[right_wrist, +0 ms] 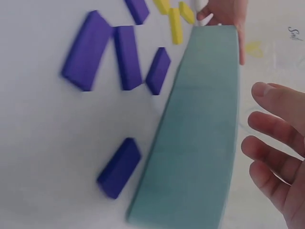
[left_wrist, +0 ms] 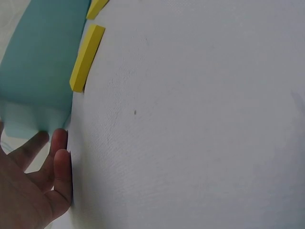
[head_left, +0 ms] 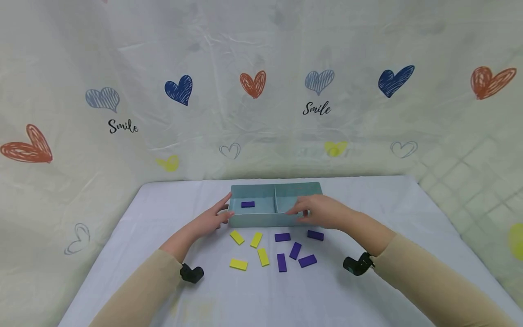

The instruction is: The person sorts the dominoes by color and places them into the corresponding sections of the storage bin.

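A teal box (head_left: 253,220) with two compartments sits on the white table. One purple block (head_left: 247,204) lies in its left compartment. My left hand (head_left: 211,220) touches the box's left end with spread fingers; in the left wrist view the fingertips (left_wrist: 60,136) meet that end. Over the front wall of the right compartment hovers my right hand (head_left: 320,210), its fingers loosely bent. The right wrist view shows nothing between those fingers (right_wrist: 262,143). In front of the box lie several yellow blocks (head_left: 238,264) on the left and several purple blocks (head_left: 308,260) on the right.
A white cloth covers the table (head_left: 245,299). Behind it hangs a pale sheet (head_left: 282,45) printed with hearts and "Smile". Each wrist carries a small black device, one on the left (head_left: 192,274) and one on the right (head_left: 357,264).
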`<control>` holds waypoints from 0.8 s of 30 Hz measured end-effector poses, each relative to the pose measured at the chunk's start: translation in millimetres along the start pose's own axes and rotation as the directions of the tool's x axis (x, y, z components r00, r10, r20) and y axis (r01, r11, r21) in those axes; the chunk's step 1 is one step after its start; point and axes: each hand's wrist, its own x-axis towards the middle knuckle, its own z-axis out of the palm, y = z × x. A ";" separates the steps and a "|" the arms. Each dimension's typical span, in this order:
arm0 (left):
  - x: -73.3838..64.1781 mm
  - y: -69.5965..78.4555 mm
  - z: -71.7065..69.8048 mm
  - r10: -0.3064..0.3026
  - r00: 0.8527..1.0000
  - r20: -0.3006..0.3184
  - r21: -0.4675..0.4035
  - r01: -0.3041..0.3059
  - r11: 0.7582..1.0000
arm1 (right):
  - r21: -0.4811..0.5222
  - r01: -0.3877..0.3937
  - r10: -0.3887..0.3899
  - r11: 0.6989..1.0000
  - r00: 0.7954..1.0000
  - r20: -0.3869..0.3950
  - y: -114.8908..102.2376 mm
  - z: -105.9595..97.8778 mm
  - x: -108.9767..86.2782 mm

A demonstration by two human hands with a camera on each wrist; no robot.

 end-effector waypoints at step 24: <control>-2.3 2.6 -0.7 -0.018 1.000 0.004 0.020 0.018 1.000 | 0.139 -0.062 0.044 0.988 0.990 0.132 10.3 49.8 -58.1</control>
